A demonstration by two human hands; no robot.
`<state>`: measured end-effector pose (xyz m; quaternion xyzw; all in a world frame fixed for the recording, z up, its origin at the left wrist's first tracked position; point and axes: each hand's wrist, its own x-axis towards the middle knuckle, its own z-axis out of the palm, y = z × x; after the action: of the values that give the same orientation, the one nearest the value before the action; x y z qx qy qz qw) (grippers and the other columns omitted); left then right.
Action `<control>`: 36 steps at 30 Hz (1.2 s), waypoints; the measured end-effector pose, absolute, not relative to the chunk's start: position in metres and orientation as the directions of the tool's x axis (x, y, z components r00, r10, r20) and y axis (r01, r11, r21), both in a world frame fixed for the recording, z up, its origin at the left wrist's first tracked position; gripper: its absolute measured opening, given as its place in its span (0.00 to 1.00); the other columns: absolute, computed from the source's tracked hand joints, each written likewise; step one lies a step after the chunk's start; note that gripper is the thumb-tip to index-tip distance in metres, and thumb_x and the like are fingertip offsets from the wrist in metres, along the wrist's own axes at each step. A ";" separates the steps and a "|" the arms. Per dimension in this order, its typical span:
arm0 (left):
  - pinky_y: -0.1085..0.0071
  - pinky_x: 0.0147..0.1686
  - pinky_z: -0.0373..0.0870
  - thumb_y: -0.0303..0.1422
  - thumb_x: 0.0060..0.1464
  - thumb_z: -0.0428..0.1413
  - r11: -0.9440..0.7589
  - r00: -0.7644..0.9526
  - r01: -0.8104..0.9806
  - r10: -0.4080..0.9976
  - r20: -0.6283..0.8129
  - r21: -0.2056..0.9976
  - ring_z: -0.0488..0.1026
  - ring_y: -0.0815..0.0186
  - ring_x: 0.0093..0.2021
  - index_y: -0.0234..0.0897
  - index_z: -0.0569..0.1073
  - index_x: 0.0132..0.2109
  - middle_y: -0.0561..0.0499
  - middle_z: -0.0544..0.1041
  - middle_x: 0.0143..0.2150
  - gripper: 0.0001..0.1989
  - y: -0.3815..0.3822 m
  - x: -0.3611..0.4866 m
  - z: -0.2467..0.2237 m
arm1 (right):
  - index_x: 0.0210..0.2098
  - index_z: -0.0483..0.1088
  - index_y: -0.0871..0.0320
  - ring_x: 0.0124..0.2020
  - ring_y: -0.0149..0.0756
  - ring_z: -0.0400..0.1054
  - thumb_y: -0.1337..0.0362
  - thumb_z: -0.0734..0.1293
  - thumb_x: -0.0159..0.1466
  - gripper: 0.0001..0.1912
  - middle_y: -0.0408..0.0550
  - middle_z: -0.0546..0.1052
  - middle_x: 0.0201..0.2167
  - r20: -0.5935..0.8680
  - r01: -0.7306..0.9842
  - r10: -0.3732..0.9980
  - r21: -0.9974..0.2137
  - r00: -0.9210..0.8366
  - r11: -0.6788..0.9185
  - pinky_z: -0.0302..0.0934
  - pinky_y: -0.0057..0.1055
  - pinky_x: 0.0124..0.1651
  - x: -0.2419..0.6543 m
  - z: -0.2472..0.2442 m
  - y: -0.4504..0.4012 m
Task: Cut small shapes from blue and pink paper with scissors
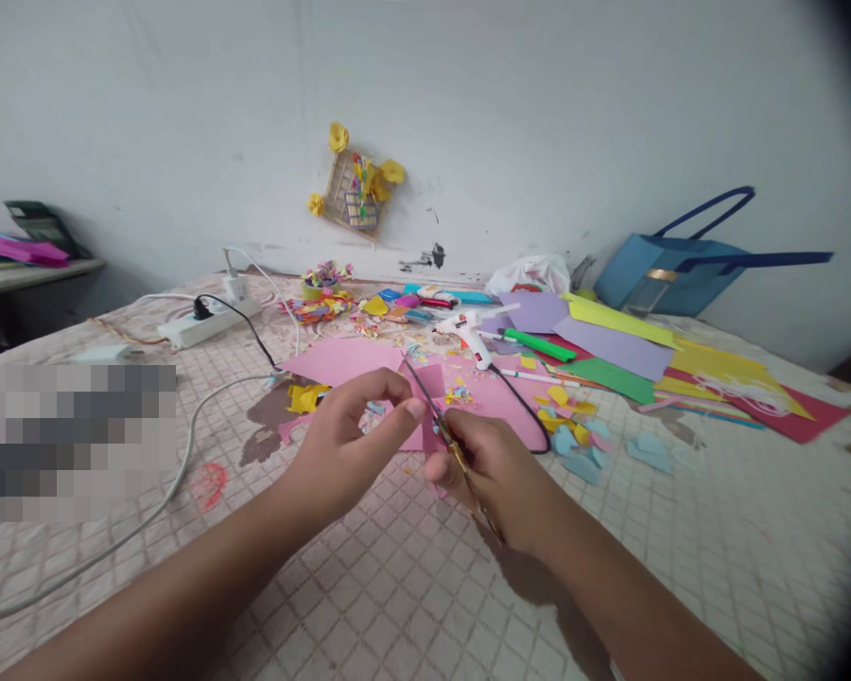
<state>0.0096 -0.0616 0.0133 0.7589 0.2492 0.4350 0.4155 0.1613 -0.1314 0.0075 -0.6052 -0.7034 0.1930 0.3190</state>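
Note:
My left hand (358,435) is closed in a pinch, thumb and forefinger together at the edge of a small pink paper piece (430,380). Wrapped around the handles of a pair of scissors (458,452) is my right hand (503,473). The blades point up and away, and they lie against the pink piece close to my left fingertips. How far the blades are apart I cannot tell. Behind both hands, larger pink sheets (344,359) lie on the table under scattered paper scraps.
A white glue gun (464,329) rests beyond my right hand, its black cord curling nearby. Yellow and blue paper petals (574,454) lie to the right, before coloured sheets (614,345) and a blue bag (670,274). A power strip (209,323) and white cable (191,440) are left.

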 end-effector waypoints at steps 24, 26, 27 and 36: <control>0.73 0.31 0.61 0.34 0.54 0.52 -0.510 0.420 -0.025 0.775 0.472 0.860 0.63 0.70 0.29 0.36 0.67 0.28 0.55 0.67 0.26 0.08 -0.065 0.014 0.012 | 0.26 0.56 0.56 0.23 0.29 0.54 0.58 0.60 0.62 0.12 0.40 0.64 0.22 0.202 0.708 0.978 -0.682 -0.061 0.185 0.48 0.27 0.24 0.158 0.005 -0.132; 0.72 0.33 0.62 0.35 0.55 0.51 -0.542 0.438 0.006 0.757 0.485 0.841 0.65 0.69 0.30 0.36 0.67 0.30 0.54 0.69 0.28 0.08 -0.063 0.012 0.016 | 0.26 0.56 0.56 0.23 0.29 0.55 0.57 0.59 0.62 0.12 0.40 0.64 0.21 0.211 0.696 0.976 -0.693 -0.056 0.190 0.48 0.27 0.24 0.158 0.006 -0.132; 0.72 0.34 0.63 0.36 0.55 0.50 -0.571 0.428 0.046 0.753 0.500 0.820 0.66 0.68 0.32 0.36 0.68 0.31 0.53 0.70 0.29 0.09 -0.060 0.007 0.019 | 0.26 0.56 0.57 0.23 0.30 0.55 0.56 0.59 0.62 0.13 0.40 0.64 0.21 0.220 0.681 0.973 -0.703 -0.064 0.204 0.48 0.27 0.24 0.157 0.007 -0.132; 0.74 0.28 0.58 0.39 0.51 0.54 -0.499 0.149 0.571 0.844 0.516 0.652 0.64 0.70 0.24 0.35 0.69 0.37 0.56 0.66 0.27 0.11 0.010 -0.146 0.029 | 0.29 0.59 0.56 0.20 0.29 0.56 0.55 0.57 0.64 0.13 0.43 0.67 0.22 0.214 0.571 0.972 -0.788 -0.095 0.229 0.47 0.27 0.21 0.156 -0.008 -0.135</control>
<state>-0.1463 0.0104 0.0285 0.7423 0.4763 0.4457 0.1530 0.1556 -0.1351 -0.0076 -0.5597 -0.6895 0.2687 0.3731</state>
